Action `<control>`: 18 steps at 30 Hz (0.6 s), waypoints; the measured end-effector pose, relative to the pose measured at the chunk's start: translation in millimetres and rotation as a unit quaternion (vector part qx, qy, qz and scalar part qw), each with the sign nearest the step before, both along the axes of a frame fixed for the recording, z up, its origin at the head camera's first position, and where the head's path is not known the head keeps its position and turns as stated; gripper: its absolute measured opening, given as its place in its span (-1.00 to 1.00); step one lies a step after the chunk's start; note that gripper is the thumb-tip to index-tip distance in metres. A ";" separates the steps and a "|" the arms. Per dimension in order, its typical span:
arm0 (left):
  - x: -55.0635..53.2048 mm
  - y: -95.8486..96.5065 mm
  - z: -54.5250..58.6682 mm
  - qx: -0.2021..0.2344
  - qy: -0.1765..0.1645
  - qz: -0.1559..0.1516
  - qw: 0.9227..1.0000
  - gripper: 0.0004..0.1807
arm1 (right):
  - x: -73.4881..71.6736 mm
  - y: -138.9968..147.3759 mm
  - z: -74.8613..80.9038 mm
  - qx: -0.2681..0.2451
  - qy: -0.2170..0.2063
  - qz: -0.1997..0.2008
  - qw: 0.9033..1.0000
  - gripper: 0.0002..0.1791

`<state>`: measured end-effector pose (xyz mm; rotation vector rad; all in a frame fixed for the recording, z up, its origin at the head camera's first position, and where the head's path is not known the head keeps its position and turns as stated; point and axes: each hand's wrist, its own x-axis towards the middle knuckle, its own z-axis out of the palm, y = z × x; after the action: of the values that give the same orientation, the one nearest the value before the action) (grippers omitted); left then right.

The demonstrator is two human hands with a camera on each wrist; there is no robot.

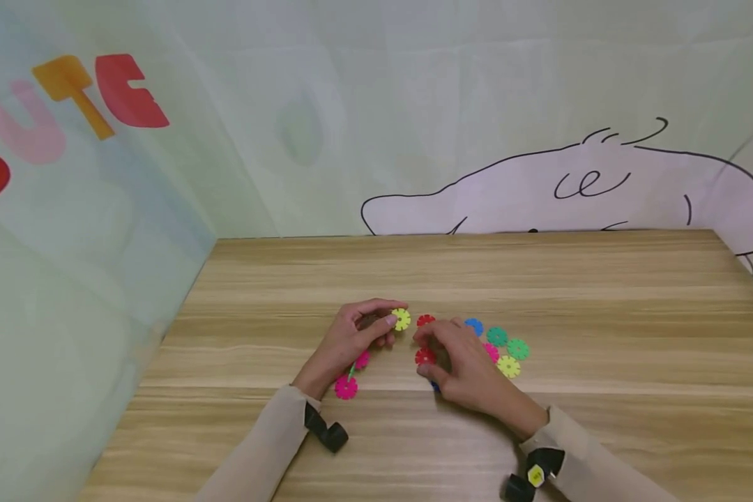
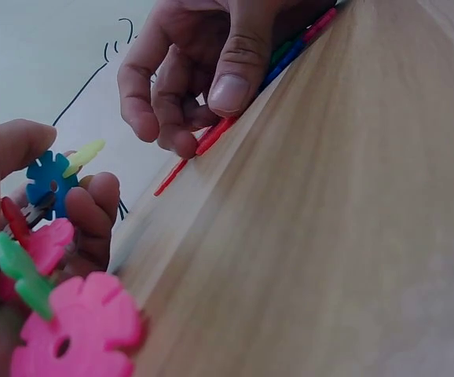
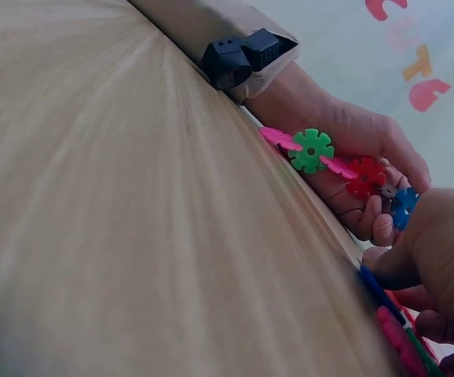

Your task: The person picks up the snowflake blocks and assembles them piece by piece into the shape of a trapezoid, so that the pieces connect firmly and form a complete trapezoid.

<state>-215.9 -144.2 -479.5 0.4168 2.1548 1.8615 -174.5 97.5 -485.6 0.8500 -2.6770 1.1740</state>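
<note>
My left hand [image 1: 351,343] holds a chain of notched plastic discs, slotted edge to edge, above the table. Its thumb and fingers pinch the chain near a yellow disc [image 1: 401,320] and a blue disc [image 2: 42,174]. From there the chain runs back under the palm through a red disc [image 3: 362,177], a pink one, a green disc [image 3: 312,142] and a pink disc [image 1: 346,388] at the end. My right hand [image 1: 470,366] is low over the table, thumb and fingers bent but apart around a loose red disc [image 1: 424,356]. Another red disc [image 1: 425,321] lies just beyond its fingertips.
Right of my right hand lie loose discs: a blue disc [image 1: 473,327], two green discs [image 1: 497,336], a pink disc [image 1: 491,352] and a yellow disc [image 1: 509,367]. A dark blue disc [image 1: 436,385] shows partly under that hand. The wooden table [image 1: 288,279] meets a printed backdrop [image 1: 257,139].
</note>
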 end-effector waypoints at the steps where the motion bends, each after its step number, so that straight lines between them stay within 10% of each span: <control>1: -0.2 0.0 -0.4 0.000 0.000 0.000 1.000 -0.64 | 0.0 -0.2 0.0 0.002 0.001 -0.001 1.000 -0.55; 18: 0.7 -1.0 -1.1 0.004 0.011 -0.001 1.000 -0.65 | 2.3 1.5 0.2 0.034 0.049 -0.043 0.997 -0.49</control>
<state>-215.2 -145.3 -480.7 0.4438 2.1608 1.8749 -172.3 98.9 -485.4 0.7732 -2.6589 1.0011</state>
